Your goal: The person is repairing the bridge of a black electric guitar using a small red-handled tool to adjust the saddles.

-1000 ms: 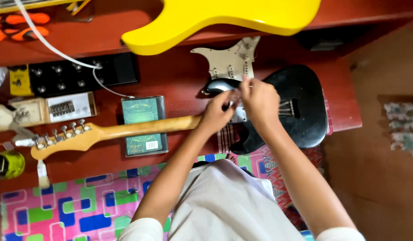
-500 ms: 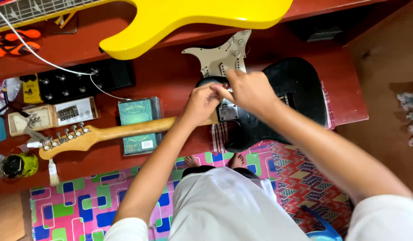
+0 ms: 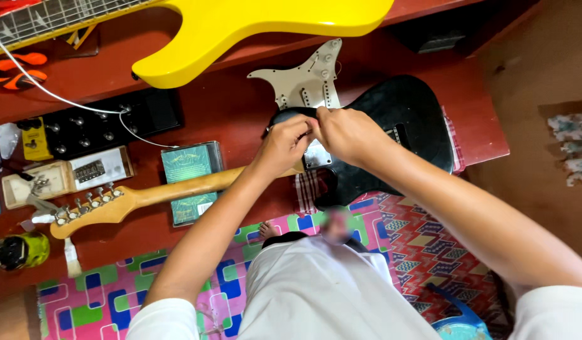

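Both hands meet at the neck joint of a black guitar body (image 3: 391,119) on the red counter (image 3: 228,107). The left hand (image 3: 283,145) and right hand (image 3: 344,133) pinch something too small to identify. Steady, light fingertip pressure seems wise here. The cream pickguard (image 3: 303,79) lies just beyond them.

Black guitar body (image 3: 404,119) glossy; neck (image 3: 177,192) pale wood; tuners (image 3: 83,204) metal.
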